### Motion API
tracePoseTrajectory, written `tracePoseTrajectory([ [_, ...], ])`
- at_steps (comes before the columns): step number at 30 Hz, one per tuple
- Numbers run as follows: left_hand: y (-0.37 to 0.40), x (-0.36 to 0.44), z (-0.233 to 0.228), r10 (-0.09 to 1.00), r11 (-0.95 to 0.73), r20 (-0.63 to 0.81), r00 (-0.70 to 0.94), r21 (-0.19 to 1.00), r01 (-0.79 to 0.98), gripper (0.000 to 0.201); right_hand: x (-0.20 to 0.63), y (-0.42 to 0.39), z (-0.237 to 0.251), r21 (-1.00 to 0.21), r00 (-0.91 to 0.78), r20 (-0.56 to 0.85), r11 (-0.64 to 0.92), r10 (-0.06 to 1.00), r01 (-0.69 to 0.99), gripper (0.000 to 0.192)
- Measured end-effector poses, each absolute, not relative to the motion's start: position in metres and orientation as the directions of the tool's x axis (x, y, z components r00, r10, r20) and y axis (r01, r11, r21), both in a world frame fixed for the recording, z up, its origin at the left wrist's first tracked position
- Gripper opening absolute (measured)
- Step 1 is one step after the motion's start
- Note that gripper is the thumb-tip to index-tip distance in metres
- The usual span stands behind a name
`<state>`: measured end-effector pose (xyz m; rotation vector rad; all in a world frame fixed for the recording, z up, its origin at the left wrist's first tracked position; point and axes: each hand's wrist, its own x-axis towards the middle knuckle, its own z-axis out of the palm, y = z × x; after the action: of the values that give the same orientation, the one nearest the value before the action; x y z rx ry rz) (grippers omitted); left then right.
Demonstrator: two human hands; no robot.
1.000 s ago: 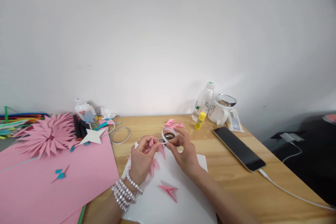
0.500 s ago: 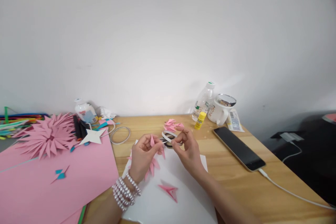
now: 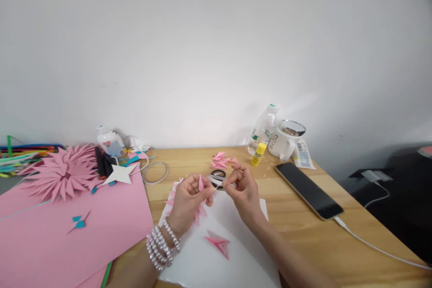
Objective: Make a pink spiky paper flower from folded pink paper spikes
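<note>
While the left hand (image 3: 185,198) pinches a pink folded piece (image 3: 201,183) between thumb and forefinger, just below the centre of the frame, the right hand (image 3: 243,192) pinches a white band (image 3: 216,181), probably tape, its remaining fingers loosely curled and raised. To work well here, I would hold the folded piece by its body, lightly enough to keep the points crisp, and steady it while the right hand draws the band taut and square to the paper. Slack could let the band twist or stick to the fingers; keeping both hands over the white sheet (image 3: 219,274) at lower centre, clear of the lone pink piece (image 3: 219,246) lying there, would help too. Whether the band touches the folded piece I cannot tell.

Compared with 1 second ago, the band, which stood up as an open round loop, now appears flatter, nearly edge-on, and the gap between the 2 hands' fingertips is wider. The folded piece remains in the left hand, and the lone piece lies unmoved.
</note>
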<state>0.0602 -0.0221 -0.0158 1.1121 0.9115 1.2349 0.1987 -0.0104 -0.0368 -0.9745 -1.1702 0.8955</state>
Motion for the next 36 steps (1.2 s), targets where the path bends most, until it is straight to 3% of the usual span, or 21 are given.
tracePoseTrajectory([
  [9,-0.021,0.057,-0.013,0.962,0.084,0.043,0.269,0.892,-0.443,0.024,0.198,-0.014,-0.029,-0.946,0.07,0.284,0.292,0.956,-0.142,0.041],
  [16,-0.019,0.053,-0.006,0.979,0.032,0.06,0.195,0.899,-0.437,0.022,0.201,-0.012,-0.026,-0.94,-0.063,0.321,0.31,0.945,-0.143,0.036],
  [22,-0.02,0.055,-0.006,0.976,0.053,0.041,0.215,0.909,-0.413,0.025,0.201,-0.013,-0.025,-0.947,0.023,0.297,0.297,0.955,-0.125,0.036],
  [29,-0.019,0.053,-0.009,0.96,0.042,0.081,0.268,0.904,-0.426,0.027,0.197,-0.012,-0.035,-0.943,0.004,0.162,0.156,0.987,-0.293,0.035],
  [36,-0.018,0.049,-0.011,0.948,0.072,0.077,0.309,0.893,-0.445,0.029,0.195,-0.012,-0.036,-0.923,-0.04,0.122,0.099,0.992,-0.371,0.034],
])
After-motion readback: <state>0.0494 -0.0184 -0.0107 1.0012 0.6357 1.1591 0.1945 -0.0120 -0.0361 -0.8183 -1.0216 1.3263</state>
